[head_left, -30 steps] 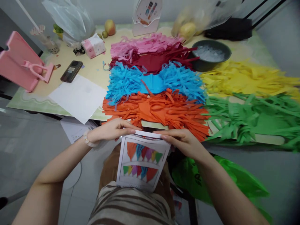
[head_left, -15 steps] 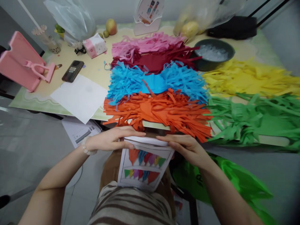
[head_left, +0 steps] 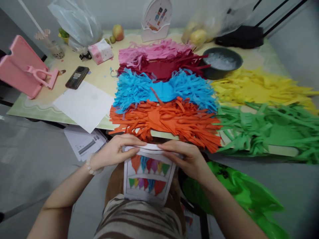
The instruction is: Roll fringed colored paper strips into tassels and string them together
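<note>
Printed sheet point(head_left: 148, 179) with two rows of coloured pennants sits on the lap, just below the table edge point(head_left: 50, 114). Left hand point(head_left: 114, 152) and right hand point(head_left: 185, 157) both pinch its folded top edge, fingertips nearly meeting. Beyond lie six fringed paper piles: orange point(head_left: 164, 121) nearest, then blue point(head_left: 164, 88), dark red, pink, yellow, green. One phone point(head_left: 76, 77), one blank white sheet point(head_left: 83, 104), one dark bowl point(head_left: 220, 61).

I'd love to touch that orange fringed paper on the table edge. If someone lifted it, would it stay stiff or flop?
The orange fringed paper would probably flop: it is cut into many thin strips that already curl and droop over the table edge. It looks light, so a push might scatter or tangle strips. They may tear easily.
</note>
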A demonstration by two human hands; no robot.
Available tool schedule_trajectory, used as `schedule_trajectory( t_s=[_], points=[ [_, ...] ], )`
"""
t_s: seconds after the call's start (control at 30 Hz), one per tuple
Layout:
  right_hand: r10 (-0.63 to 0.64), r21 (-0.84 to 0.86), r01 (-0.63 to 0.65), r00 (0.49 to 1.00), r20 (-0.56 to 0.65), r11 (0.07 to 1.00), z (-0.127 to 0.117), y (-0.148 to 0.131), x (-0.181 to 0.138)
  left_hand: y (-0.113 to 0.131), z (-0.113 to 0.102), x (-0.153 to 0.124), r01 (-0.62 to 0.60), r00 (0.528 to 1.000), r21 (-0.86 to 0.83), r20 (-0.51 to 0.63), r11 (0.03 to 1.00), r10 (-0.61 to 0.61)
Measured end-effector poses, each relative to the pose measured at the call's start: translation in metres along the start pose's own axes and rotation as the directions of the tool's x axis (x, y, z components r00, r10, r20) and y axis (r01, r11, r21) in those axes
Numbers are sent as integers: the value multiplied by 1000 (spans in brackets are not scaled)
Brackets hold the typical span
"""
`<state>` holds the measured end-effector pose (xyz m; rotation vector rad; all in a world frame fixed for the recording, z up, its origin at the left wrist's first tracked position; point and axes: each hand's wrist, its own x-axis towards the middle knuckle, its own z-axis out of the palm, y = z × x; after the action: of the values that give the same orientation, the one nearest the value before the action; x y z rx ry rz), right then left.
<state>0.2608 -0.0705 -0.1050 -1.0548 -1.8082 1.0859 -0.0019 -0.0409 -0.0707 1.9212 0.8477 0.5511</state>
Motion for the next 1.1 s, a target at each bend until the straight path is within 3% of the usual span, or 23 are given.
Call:
schedule_trajectory(
  t_s=[0.17, 0.33, 0.4, 0.57, 0.73, 0.87, 1.1],
  points=[
    [-84, 31, 83, 996, 9, 996, 26, -19, 27, 2, 0, -10, 13, 973, -41, -229, 999, -22],
    [-170, 65, 161, 968, 185, 985, 48, -39, 67, 0, -37, -54, -32, 940, 219, -325, 975, 104],
    [-145, 30, 142, 962, 230, 989, 55, -41, 92, -8, -55, -77, 24, 948, 297, -310, 955, 73],
    [-67, -208, 90, 991, 116, 974, 84, -21, 176, -47, -90, -102, 184, 974, 339, -192, 923, -123],
    [-113, -407, 240, 944, 311, 881, 137, 18, 248, -90, -112, -87, 218, 976, 287, -90, 933, -200],
    [-122, -436, 309, 906, 406, 845, 162, 37, 265, -114, -115, -85, 251, 966, 165, -100, 954, -238],
    [-119, -454, 358, 872, 475, 816, 162, 37, 256, -124, -109, -89, 214, 977, 168, -66, 962, -205]
  ],
)
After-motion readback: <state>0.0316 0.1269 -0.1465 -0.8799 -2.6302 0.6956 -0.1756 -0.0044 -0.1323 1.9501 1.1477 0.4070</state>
